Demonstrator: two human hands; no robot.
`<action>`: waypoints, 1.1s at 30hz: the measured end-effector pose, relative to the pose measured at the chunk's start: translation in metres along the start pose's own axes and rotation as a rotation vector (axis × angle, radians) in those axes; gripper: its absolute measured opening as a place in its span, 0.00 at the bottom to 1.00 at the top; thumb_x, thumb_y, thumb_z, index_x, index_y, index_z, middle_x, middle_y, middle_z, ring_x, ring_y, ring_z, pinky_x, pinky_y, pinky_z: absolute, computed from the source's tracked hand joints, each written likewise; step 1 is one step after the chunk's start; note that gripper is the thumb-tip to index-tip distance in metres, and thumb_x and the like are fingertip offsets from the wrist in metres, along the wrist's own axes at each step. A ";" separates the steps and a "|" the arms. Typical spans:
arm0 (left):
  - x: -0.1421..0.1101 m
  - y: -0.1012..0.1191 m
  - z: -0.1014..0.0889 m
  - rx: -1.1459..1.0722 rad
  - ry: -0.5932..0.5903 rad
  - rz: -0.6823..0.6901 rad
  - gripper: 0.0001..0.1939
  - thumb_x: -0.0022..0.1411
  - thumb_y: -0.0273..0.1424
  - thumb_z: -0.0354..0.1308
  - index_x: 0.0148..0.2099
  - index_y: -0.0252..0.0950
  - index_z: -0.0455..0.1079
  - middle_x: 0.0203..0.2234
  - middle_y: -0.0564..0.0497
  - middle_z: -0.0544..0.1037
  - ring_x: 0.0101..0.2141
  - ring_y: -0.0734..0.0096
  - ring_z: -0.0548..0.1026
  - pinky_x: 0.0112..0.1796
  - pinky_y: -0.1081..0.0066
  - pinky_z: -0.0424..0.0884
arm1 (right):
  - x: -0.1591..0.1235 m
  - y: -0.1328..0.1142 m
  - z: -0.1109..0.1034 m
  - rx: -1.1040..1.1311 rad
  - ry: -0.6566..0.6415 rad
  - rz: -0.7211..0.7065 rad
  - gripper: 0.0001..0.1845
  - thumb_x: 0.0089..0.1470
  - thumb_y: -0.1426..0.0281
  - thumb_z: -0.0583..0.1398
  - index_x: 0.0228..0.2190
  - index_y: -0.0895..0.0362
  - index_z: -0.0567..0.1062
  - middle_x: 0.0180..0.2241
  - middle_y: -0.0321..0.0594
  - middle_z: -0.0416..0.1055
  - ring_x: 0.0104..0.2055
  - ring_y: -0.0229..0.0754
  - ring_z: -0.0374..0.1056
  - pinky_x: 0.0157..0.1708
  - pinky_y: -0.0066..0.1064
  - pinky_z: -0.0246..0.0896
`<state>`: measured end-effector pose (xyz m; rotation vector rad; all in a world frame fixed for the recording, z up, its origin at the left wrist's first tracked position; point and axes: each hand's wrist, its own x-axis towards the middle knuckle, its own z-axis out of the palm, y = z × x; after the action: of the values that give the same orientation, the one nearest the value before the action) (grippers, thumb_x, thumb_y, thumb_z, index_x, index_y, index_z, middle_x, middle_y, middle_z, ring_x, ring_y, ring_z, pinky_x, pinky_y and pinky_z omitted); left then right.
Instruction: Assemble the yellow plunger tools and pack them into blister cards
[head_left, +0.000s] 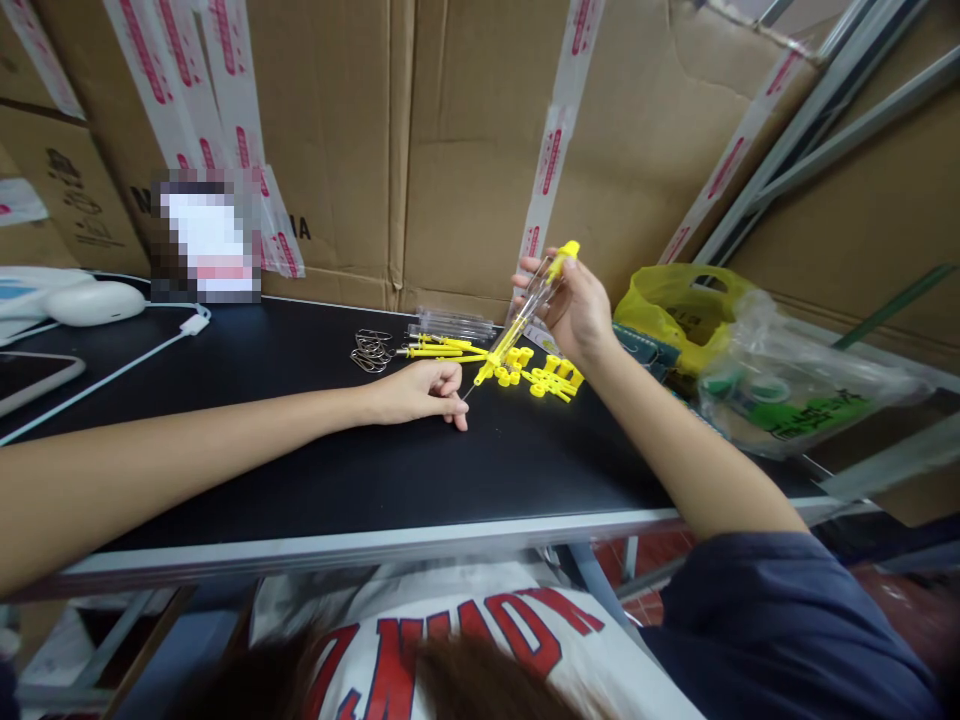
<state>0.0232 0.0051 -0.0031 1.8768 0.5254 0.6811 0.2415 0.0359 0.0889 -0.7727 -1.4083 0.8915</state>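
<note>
In the grip of the right hand (585,308), the clear tube (535,294) is looking like smooth, glossy plastic, and its yellow cap (562,260) is showing opaque plastic with a soft sheen. At the pinch of the left hand (424,392), a thin rod (470,391) is gleaming like metal. Beyond that pinch, paper clips (371,352) are shining like polished wire. Below both grips, the tabletop (450,470) is looking smooth and mostly matt. Behind them, cardboard (322,150) is showing dull, creased paper, while tape (551,160) is looking slick. Right of the grips, a yellow bag (660,290) is wrinkling like thin, shiny plastic.
</note>
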 end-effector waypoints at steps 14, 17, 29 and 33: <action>0.000 -0.002 0.000 -0.028 0.002 0.011 0.20 0.58 0.33 0.62 0.27 0.38 0.50 0.22 0.51 0.77 0.31 0.68 0.81 0.30 0.75 0.69 | -0.015 0.009 0.012 0.159 -0.178 -0.018 0.17 0.55 0.55 0.59 0.42 0.52 0.66 0.41 0.38 0.77 0.39 0.41 0.75 0.37 0.34 0.73; 0.001 -0.003 0.001 -0.027 -0.011 0.006 0.20 0.58 0.34 0.61 0.27 0.37 0.50 0.21 0.51 0.77 0.31 0.68 0.80 0.30 0.74 0.69 | -0.006 0.001 0.001 0.192 -0.114 -0.067 0.14 0.56 0.57 0.58 0.40 0.52 0.66 0.41 0.38 0.77 0.40 0.42 0.75 0.37 0.36 0.73; 0.005 -0.006 0.002 -0.045 0.257 -0.071 0.22 0.55 0.43 0.62 0.31 0.38 0.51 0.28 0.50 0.79 0.15 0.82 0.67 0.16 0.79 0.56 | -0.018 0.014 0.011 0.210 -0.096 -0.017 0.12 0.57 0.59 0.57 0.38 0.52 0.63 0.40 0.40 0.78 0.40 0.42 0.76 0.40 0.37 0.71; 0.003 -0.006 0.001 0.098 0.537 0.038 0.18 0.59 0.45 0.57 0.36 0.37 0.58 0.28 0.55 0.73 0.20 0.81 0.67 0.22 0.77 0.62 | -0.030 0.022 0.022 0.280 -0.128 0.033 0.13 0.57 0.60 0.59 0.36 0.52 0.61 0.40 0.40 0.78 0.41 0.43 0.77 0.42 0.37 0.70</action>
<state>0.0265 0.0084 -0.0080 1.7902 0.8769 1.2152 0.2192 0.0188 0.0565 -0.5353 -1.3475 1.1517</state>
